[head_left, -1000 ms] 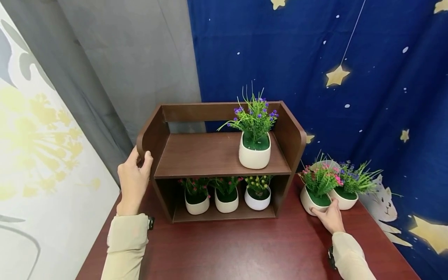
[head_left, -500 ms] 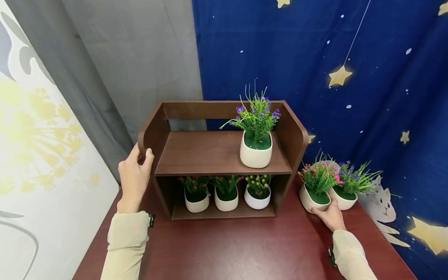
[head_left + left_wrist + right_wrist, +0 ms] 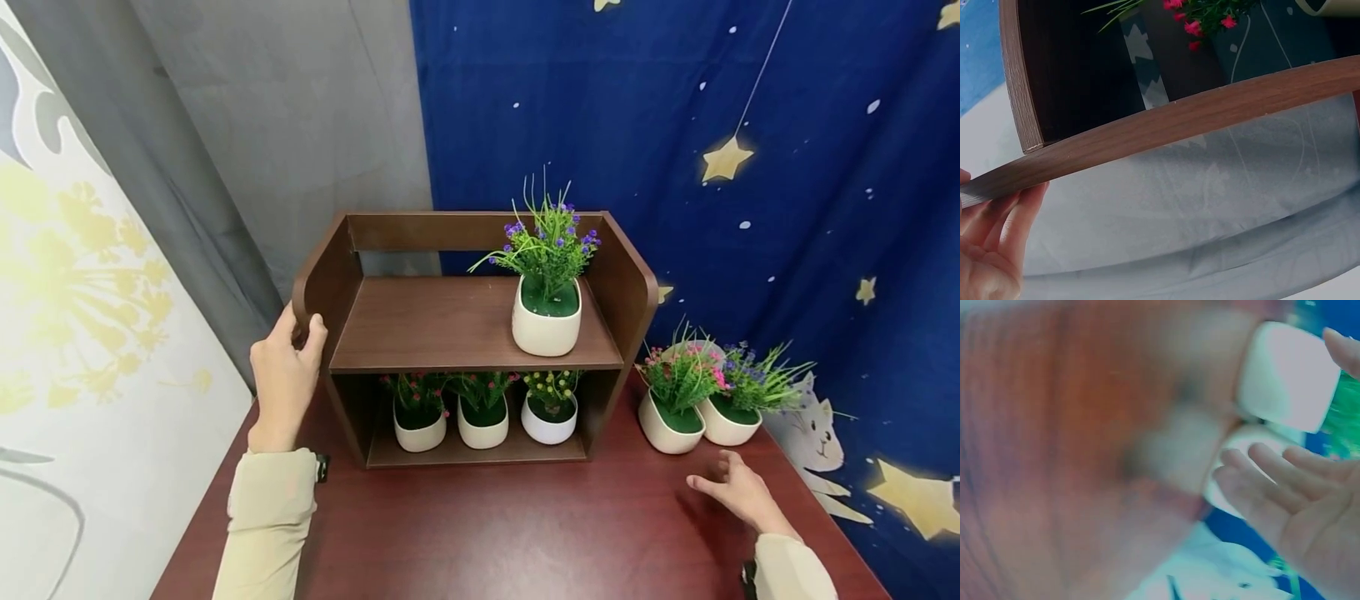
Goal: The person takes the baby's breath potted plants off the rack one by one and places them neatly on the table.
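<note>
My left hand (image 3: 285, 383) grips the front edge of the left side panel of a brown two-tier wooden shelf (image 3: 420, 321). In the left wrist view, fingers (image 3: 1025, 212) lie behind that panel's edge. My right hand (image 3: 744, 496) hovers over the table with its fingers spread and nothing in it. Just beyond it stand two cream pots touching side by side, one a pink-flowered plant (image 3: 670, 429), the other a purple-flowered plant (image 3: 729, 427). The right wrist view shows the open palm (image 3: 1316, 519) in front of a white pot (image 3: 1288, 378).
Another purple-flowered potted plant (image 3: 546, 329) stands at the right of the upper tier. Below it, two red-flowered pots (image 3: 420, 435) and a yellow-flowered pot (image 3: 549, 427) stand in a row. The dark red table (image 3: 495, 525) ends at curtains behind and to the right.
My right hand has let go of the pink-flowered pot and drawn back toward the front right. The pot stays beside the purple-flowered one. My left hand keeps its grip on the shelf.
</note>
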`<control>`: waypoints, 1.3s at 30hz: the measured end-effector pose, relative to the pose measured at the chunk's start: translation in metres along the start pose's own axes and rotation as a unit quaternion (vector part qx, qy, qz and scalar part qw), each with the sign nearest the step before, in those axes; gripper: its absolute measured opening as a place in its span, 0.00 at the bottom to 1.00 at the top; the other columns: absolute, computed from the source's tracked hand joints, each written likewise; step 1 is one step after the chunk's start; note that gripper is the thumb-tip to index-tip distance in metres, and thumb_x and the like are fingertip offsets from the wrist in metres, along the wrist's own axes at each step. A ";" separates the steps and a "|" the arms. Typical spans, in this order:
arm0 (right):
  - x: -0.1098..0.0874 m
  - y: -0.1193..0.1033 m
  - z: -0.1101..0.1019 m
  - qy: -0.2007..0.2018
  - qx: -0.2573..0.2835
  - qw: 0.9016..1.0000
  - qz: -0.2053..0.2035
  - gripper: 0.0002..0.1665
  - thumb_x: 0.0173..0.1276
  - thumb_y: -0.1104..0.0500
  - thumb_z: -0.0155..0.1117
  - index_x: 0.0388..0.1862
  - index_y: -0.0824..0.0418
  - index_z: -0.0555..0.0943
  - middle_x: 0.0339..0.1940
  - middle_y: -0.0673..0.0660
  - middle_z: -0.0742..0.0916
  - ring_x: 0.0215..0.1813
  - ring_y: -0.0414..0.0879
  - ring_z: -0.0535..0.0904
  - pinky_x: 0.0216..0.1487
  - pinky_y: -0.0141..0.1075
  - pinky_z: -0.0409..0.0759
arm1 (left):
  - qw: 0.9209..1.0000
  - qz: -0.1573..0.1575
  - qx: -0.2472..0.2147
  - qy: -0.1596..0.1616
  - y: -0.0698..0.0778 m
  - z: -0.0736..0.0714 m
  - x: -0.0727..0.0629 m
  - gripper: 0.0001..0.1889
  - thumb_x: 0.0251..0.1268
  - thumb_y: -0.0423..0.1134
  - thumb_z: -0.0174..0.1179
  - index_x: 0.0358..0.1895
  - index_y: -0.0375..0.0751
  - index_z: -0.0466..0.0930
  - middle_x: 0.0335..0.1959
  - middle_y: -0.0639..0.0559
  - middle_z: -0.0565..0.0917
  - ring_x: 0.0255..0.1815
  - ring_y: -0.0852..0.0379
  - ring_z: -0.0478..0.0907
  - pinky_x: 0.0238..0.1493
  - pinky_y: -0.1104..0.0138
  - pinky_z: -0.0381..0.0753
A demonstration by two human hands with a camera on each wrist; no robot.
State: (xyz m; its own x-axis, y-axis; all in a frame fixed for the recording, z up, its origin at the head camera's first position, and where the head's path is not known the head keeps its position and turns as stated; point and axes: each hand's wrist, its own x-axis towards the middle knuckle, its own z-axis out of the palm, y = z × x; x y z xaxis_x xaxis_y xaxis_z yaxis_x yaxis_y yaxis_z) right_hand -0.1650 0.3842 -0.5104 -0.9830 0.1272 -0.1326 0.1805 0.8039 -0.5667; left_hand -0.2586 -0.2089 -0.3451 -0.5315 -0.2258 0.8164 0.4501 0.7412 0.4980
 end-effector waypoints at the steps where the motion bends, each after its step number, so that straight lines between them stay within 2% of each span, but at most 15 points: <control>1: -0.004 -0.005 -0.002 -0.008 0.001 1.000 0.000 0.56 0.59 0.43 0.64 0.62 0.85 0.49 0.56 0.83 0.68 0.56 0.73 0.67 0.51 0.58 0.67 | 1.000 -0.001 0.002 -0.001 0.000 -0.001 0.000 0.10 0.64 0.39 0.53 0.40 0.36 0.79 0.26 0.40 0.84 0.20 0.45 0.75 0.27 0.54 0.70; 5: -0.021 -0.032 -0.007 -0.003 -0.018 1.000 -0.021 0.52 0.59 0.42 0.64 0.60 0.82 0.56 0.50 0.78 0.77 0.51 0.69 0.73 0.48 0.56 0.70 | 1.000 -0.005 0.003 -0.002 -0.001 -0.003 -0.002 0.09 0.63 0.39 0.53 0.37 0.37 0.79 0.24 0.41 0.83 0.19 0.45 0.75 0.27 0.55 0.69; 8: -0.036 -0.063 -0.008 0.014 -0.018 0.998 -0.053 0.47 0.58 0.42 0.65 0.59 0.78 0.62 0.47 0.73 0.80 0.47 0.64 0.78 0.45 0.53 0.73 | 1.000 -0.007 0.001 -0.005 0.000 -0.004 -0.004 0.09 0.63 0.39 0.54 0.35 0.37 0.79 0.24 0.41 0.83 0.20 0.46 0.76 0.27 0.55 0.69; 12: -0.055 -0.115 -0.007 0.082 -0.001 0.989 -0.121 0.41 0.56 0.43 0.67 0.58 0.69 0.68 0.46 0.66 0.83 0.45 0.58 0.81 0.44 0.49 0.75 | 1.000 -0.010 0.001 -0.011 0.000 -0.004 -0.005 0.08 0.63 0.40 0.54 0.35 0.38 0.79 0.23 0.43 0.83 0.19 0.49 0.74 0.27 0.56 0.69; 15: -0.067 -0.157 -0.003 0.165 0.036 0.973 -0.160 0.38 0.52 0.45 0.72 0.56 0.63 0.71 0.44 0.58 0.84 0.45 0.52 0.81 0.46 0.40 0.74 | 1.000 -0.009 0.002 -0.008 0.000 -0.004 -0.006 0.08 0.63 0.39 0.54 0.35 0.38 0.79 0.22 0.43 0.82 0.19 0.49 0.73 0.27 0.56 0.69; 19: -0.072 -0.207 0.003 0.241 0.132 0.945 -0.176 0.39 0.45 0.49 0.78 0.54 0.59 0.71 0.44 0.52 0.82 0.47 0.45 0.78 0.47 0.27 0.71 | 1.000 -0.009 -0.001 -0.006 0.000 -0.002 -0.005 0.08 0.63 0.39 0.54 0.36 0.38 0.79 0.23 0.43 0.83 0.19 0.48 0.73 0.27 0.56 0.69; 20: -0.072 -0.217 0.004 0.250 0.157 0.939 -0.178 0.39 0.44 0.50 0.78 0.54 0.58 0.70 0.44 0.51 0.81 0.48 0.44 0.77 0.48 0.26 0.70 | 1.000 -0.010 -0.002 -0.005 0.000 -0.002 -0.004 0.08 0.63 0.39 0.54 0.36 0.38 0.79 0.23 0.43 0.82 0.19 0.48 0.73 0.27 0.57 0.69; 22: -0.069 -0.235 0.007 0.268 0.190 0.926 -0.185 0.41 0.43 0.51 0.79 0.54 0.59 0.70 0.45 0.51 0.80 0.49 0.43 0.76 0.50 0.31 0.71 | 1.000 -0.013 -0.007 -0.005 0.000 -0.001 -0.002 0.09 0.64 0.40 0.54 0.37 0.39 0.79 0.23 0.43 0.83 0.19 0.49 0.73 0.27 0.57 0.69; 25: -0.062 -0.255 0.010 0.289 0.222 0.909 -0.201 0.43 0.42 0.52 0.80 0.55 0.61 0.69 0.46 0.53 0.79 0.50 0.44 0.75 0.50 0.39 0.72 | 1.000 -0.017 -0.010 -0.007 0.000 0.001 0.000 0.09 0.64 0.41 0.53 0.39 0.39 0.80 0.24 0.43 0.83 0.20 0.48 0.74 0.28 0.56 0.70; 29: -0.051 -0.275 0.014 0.317 0.246 0.892 -0.210 0.45 0.42 0.51 0.79 0.57 0.62 0.67 0.47 0.56 0.79 0.50 0.45 0.75 0.50 0.43 0.71 | 1.000 -0.018 -0.011 -0.010 0.001 0.001 0.002 0.10 0.64 0.42 0.54 0.39 0.39 0.80 0.26 0.41 0.84 0.21 0.45 0.76 0.29 0.53 0.71; 33: -0.040 -0.288 0.017 0.338 0.244 0.884 -0.211 0.47 0.42 0.48 0.79 0.58 0.62 0.65 0.47 0.59 0.79 0.50 0.45 0.75 0.50 0.44 0.71 | 1.000 -0.014 -0.010 -0.009 0.002 0.000 0.001 0.10 0.64 0.42 0.54 0.37 0.38 0.80 0.27 0.40 0.84 0.22 0.42 0.76 0.29 0.52 0.72; 39: -0.027 -0.297 0.020 0.368 0.234 0.875 -0.211 0.48 0.43 0.44 0.77 0.57 0.62 0.64 0.49 0.60 0.76 0.51 0.49 0.74 0.51 0.44 0.69 | 1.000 -0.002 -0.008 -0.007 0.002 -0.001 0.002 0.10 0.64 0.41 0.54 0.36 0.38 0.79 0.26 0.40 0.83 0.22 0.44 0.76 0.28 0.54 0.71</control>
State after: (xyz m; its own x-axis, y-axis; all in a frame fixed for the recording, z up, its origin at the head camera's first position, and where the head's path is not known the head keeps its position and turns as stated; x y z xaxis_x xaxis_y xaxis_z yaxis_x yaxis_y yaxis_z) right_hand -0.1913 0.1302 -0.3543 -0.6905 0.3544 0.6306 -0.3789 0.5653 -0.7327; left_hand -0.2574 -0.2082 -0.3423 -0.5435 -0.2190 0.8104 0.4591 0.7306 0.5054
